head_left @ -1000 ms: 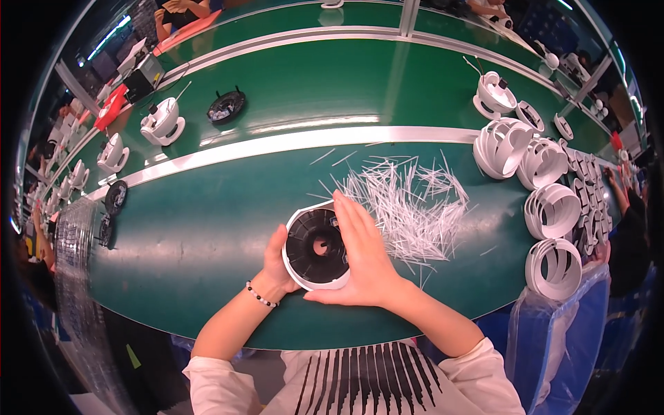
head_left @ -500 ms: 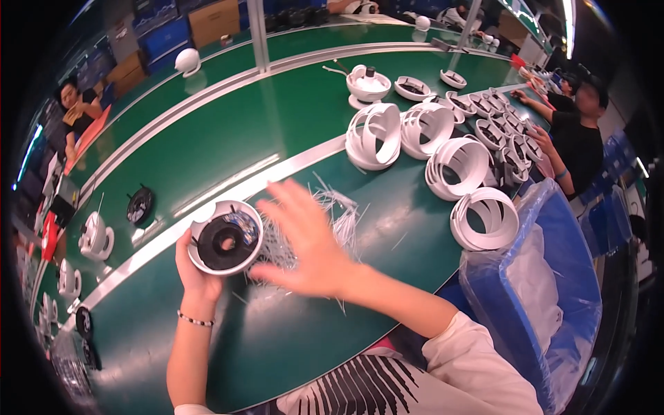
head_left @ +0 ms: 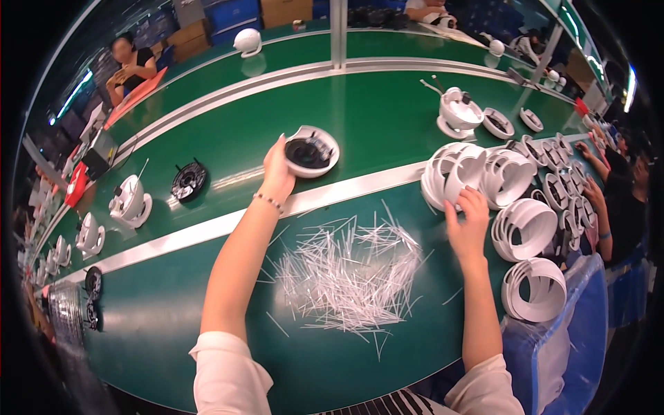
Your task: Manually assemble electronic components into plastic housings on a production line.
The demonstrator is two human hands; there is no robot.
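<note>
So half a second back the left hand (head_left: 278,173) held the round white-and-black housing (head_left: 311,151) near the pile of thin white sticks (head_left: 346,273); now it's stretched out past the pile, fingers curled around the housing's rim, setting it on the green belt (head_left: 373,117). Looks like that piece is finished. The right hand (head_left: 469,225) has moved off the pile to the stack of white shells (head_left: 453,173), fingertips hooked on one's edge. The blue bin (head_left: 553,346) beside the pile: can't tell what's inside.
</note>
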